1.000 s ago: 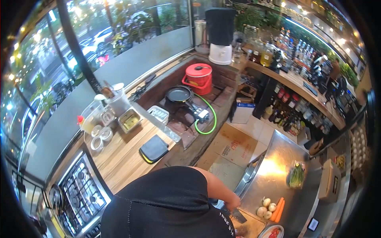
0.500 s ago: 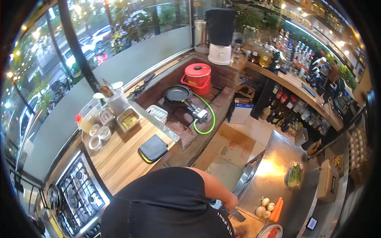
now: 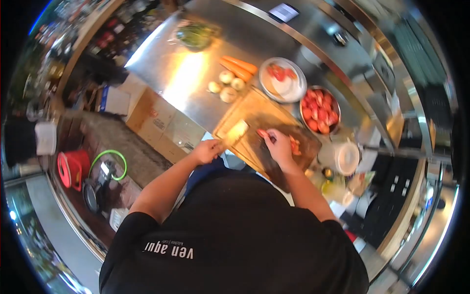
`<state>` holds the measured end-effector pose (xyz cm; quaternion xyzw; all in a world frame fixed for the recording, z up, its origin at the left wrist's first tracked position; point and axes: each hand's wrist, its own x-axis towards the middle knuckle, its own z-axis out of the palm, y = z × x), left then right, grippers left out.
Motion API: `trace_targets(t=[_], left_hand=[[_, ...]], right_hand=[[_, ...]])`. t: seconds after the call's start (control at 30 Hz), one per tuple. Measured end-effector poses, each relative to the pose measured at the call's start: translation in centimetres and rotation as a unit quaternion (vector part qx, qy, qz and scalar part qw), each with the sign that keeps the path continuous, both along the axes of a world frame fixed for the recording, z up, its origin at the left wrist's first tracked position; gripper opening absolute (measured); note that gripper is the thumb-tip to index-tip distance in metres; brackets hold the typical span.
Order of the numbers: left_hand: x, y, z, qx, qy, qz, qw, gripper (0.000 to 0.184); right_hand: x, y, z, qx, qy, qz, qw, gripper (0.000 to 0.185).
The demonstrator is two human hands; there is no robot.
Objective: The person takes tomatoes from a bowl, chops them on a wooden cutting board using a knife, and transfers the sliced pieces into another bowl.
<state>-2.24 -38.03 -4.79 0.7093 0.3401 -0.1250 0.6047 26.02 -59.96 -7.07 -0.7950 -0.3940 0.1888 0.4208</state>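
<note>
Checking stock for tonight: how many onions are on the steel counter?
4, clustered beside the carrots: as pictured, a top onion, a right onion, a left onion and a bottom onion. None looks hidden.

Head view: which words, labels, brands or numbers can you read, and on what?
"ven aqui": black cloth short-sleeved shirt, upside down.
Smaller line beside it: too small to read surely.
Red print, flat brown cardboard sheet: blurred.
Lit screen, dark-edged rectangular device: too small.
None else readable.

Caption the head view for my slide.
Left hand holds a knife, right hand a red food piece, over a wooden cutting board.
</note>
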Motion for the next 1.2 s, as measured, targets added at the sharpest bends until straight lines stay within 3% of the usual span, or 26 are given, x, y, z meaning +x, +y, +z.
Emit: trace_targets(t=[0.17, 0.37, 0.5, 0.8, 0.87, 1.2], left_hand=[[3.3, -1.4, 2.4, 0.145, -0.04, -0.02, 0.988, 0.036], [6.5, -2.5, 1.7, 0.275, -0.09, -0.071, 0.955, 0.037], [7.7, -2.3, 1.1, 0.26, -0.046, -0.091, 0.96, 0.035], [11.5, -3.2, 1.0, 0.263, -0.107, -0.127, 0.95, 0.033], [11.9, -3.4, 0.6, 0.271, -0.063, -0.161, 0.947, 0.032], [6.6, -2.7, 3.2, 0.268, 0.013, -0.239, 0.933, 0.036]], right_hand=[[-0.4, 0.2, 2.5, -0.02, 0.025, -0.031, 0.999, 0.022], [-0.4, 0.0, 2.2, -0.023, 0.022, -0.043, 0.999, 0.023], [-0.4, -0.1, 2.2, -0.034, 0.033, -0.053, 0.997, 0.021], [-0.3, -1.2, 1.6, -0.014, -0.002, -0.035, 0.999, 0.013], [-0.2, -1.5, 1.4, -0.026, -0.003, -0.031, 0.999, 0.012], [-0.7, -1.1, 1.0, -0.047, -0.005, -0.07, 0.996, 0.012]])
